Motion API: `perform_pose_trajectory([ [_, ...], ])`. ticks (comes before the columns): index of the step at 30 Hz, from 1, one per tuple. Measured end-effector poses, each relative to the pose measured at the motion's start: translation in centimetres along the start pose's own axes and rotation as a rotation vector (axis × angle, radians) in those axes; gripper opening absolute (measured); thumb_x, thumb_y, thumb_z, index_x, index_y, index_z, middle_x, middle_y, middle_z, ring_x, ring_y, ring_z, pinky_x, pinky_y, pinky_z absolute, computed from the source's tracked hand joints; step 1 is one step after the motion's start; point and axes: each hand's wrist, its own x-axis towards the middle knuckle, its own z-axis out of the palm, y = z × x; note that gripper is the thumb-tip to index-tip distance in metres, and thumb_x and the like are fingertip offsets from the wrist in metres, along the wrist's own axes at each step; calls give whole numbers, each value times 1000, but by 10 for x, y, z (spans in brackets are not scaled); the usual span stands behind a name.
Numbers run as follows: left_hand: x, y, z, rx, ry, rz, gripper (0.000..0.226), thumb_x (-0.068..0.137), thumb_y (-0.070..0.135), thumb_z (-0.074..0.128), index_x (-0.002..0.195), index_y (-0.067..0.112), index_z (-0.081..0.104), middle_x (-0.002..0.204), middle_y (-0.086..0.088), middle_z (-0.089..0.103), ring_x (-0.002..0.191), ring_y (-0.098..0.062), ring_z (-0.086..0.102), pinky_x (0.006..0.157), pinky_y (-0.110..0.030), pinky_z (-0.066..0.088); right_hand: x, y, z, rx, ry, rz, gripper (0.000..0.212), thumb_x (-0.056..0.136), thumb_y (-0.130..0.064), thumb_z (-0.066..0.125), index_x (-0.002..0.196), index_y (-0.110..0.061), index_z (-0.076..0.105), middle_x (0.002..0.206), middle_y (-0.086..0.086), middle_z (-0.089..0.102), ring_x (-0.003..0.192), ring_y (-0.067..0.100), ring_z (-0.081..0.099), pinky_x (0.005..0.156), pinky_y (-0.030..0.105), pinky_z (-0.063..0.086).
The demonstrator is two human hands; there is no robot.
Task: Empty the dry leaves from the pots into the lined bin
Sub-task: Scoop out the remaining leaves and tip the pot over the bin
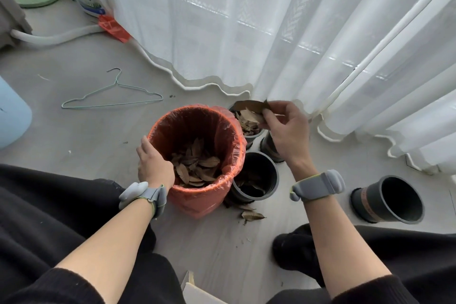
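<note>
The black sleeves (61, 286) and the bare forearms are closest to the view, and each wrist carries a grey band (318, 185). The fingers (267, 116) of the right hand (287, 131) are bent and pinch a bunch of leaves (251, 105) just above the back pot (253, 139). This pot is filled with dry brown leaves nearly to its rim. The left hand (154, 165) grips the rim of the bin (197, 205). Its thumb lies outside and the other fingers go over the edge, so their tips are hidden. The bin stands on the floor (98, 136) with an orange bag as lining, and a layer of leaves (195, 165) covers its bottom.

By my judgement the task is about in the middle. 4 pots are in view. The side pot (392, 198), well apart at the right, looks empty. The near pot (272, 173), just beside the bin, is dark inside, with only a few leaves at the bottom as far as I can tell. The hidden pot (267, 149) sits behind the right hand, and I cannot see what is in it. What is left is the back pot, the rest in the near pot, and some fallen leaves (251, 215) on the floor by the bin.
</note>
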Motion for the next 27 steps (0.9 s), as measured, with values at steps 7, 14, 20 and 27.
perform_pose_trajectory([
  [7,1,-1,1,0,-2,10,80,80,-12,46,150,10,17,146,-16,30,121,-43,46,96,-48,40,-19,-13,59,-103,-331,-30,18,88,-20,70,106,-18,68,102,-6,70,83,10,68,75,25,57],
  [14,2,-1,1,3,10,-9,82,79,-12,45,151,14,15,148,-13,29,121,-42,47,95,-47,41,1,61,24,-372,-164,114,9,92,-22,62,98,-19,69,88,-12,69,78,1,62,80,23,52],
  [20,2,-3,4,0,51,8,83,79,-13,45,151,15,16,147,-13,31,122,-42,47,95,-47,43,-12,148,8,-917,-699,537,58,86,-35,69,134,-9,49,130,14,57,121,29,55,99,33,45],
  [27,4,-8,8,21,73,20,83,79,-12,46,151,18,16,147,-12,32,119,-40,51,93,-45,45,-35,187,45,-1213,-893,442,73,87,-33,67,147,-22,28,142,20,30,128,41,42,99,48,46],
])
